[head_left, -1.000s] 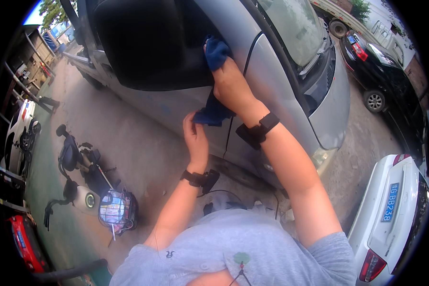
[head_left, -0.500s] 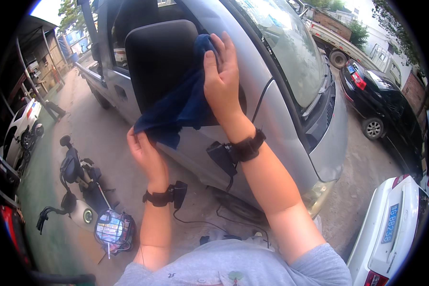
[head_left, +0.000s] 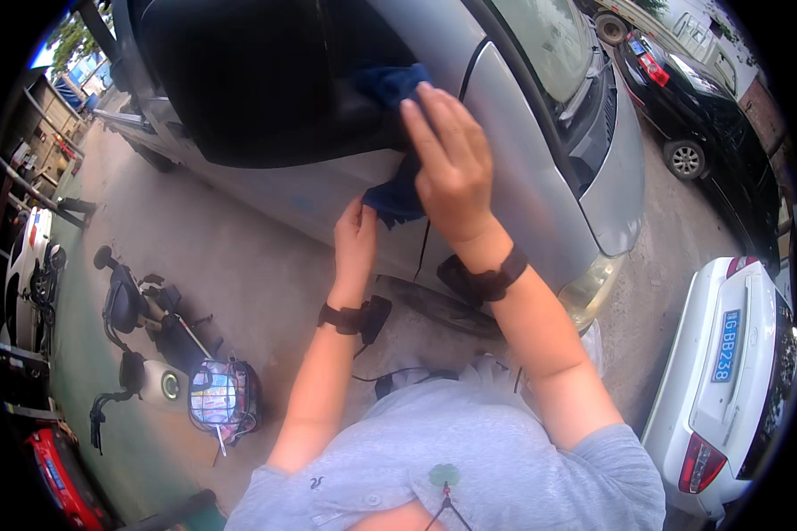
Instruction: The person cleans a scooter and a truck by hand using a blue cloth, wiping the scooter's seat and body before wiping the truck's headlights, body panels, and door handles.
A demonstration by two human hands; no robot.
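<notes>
A dark blue cloth (head_left: 393, 196) hangs at the right end of the large black side mirror (head_left: 239, 80) on a silver pickup. My left hand (head_left: 355, 250) pinches the cloth's lower corner just below the mirror. Higher up, my right hand (head_left: 456, 164) has its fingertips on a bunched upper part of the cloth, against the mirror's right end. Its fingers are fairly straight, and the palm side is turned away from view. Part of the cloth is hidden behind the right hand. Each wrist wears a black band with a small box.
The silver pickup (head_left: 540, 190) stands directly ahead. An electric scooter (head_left: 155, 376) with a filled wire basket (head_left: 224, 398) is at the lower left. On the right are a white car (head_left: 717, 389) and a black car (head_left: 708, 150). A red vehicle (head_left: 66, 482) shows at lower left.
The mirror now looks larger and nearer. My left hand has moved right and up toward the right hand, and the cloth, earlier stretched across the mirror, is now bunched at its right end.
</notes>
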